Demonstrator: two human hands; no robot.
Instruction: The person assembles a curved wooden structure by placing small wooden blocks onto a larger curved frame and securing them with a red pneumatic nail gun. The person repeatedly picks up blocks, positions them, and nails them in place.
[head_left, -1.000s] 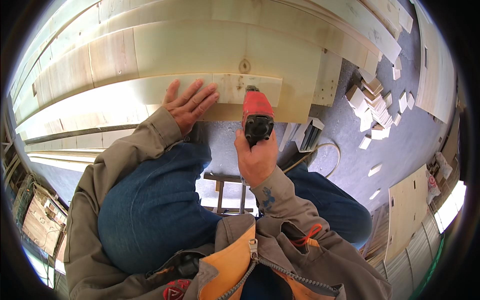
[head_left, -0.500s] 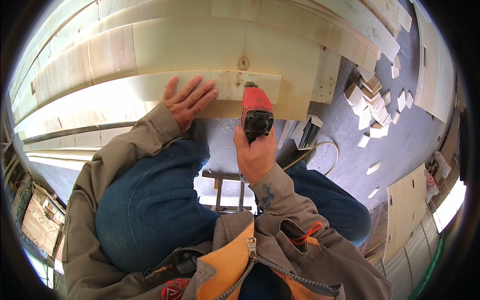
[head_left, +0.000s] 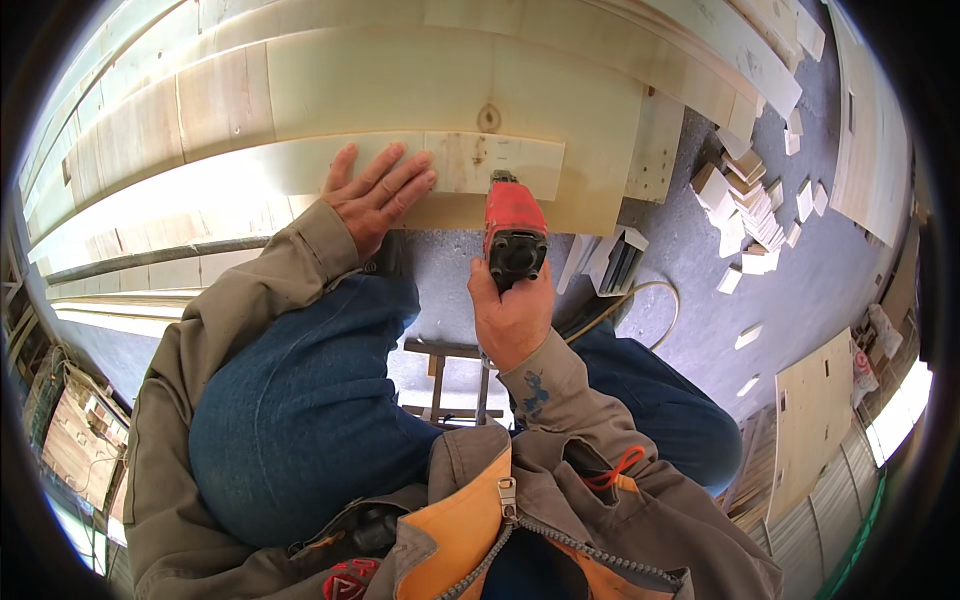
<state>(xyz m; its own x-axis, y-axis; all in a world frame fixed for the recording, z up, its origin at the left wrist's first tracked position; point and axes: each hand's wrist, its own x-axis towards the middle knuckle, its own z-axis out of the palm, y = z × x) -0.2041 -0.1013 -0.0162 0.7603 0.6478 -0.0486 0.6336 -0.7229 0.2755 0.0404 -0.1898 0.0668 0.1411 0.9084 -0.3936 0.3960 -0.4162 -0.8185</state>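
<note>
A narrow pale wooden strip [head_left: 535, 166] lies along the near edge of a wide plywood board [head_left: 575, 110]. My left hand [head_left: 375, 195] rests flat on the strip with its fingers spread. My right hand [head_left: 515, 310] is wrapped around the handle of a red and black pneumatic staple gun [head_left: 515, 208]. The gun's nose is over the strip, to the right of my left hand; whether it touches the wood I cannot tell. Small staple-like marks show on the strip just beyond the nose.
More long boards [head_left: 350, 50] are stacked on the far side. A pale air hose [head_left: 670, 300] curls at the right. Small wood offcuts [head_left: 750, 215] lie heaped on the grey floor [head_left: 690, 350]. A wooden stool or frame [head_left: 440, 365] is between my legs.
The staple gun's nose has shifted slightly toward me across the strip, uncovering more of the marks beyond it. My left hand stays in place on the strip.
</note>
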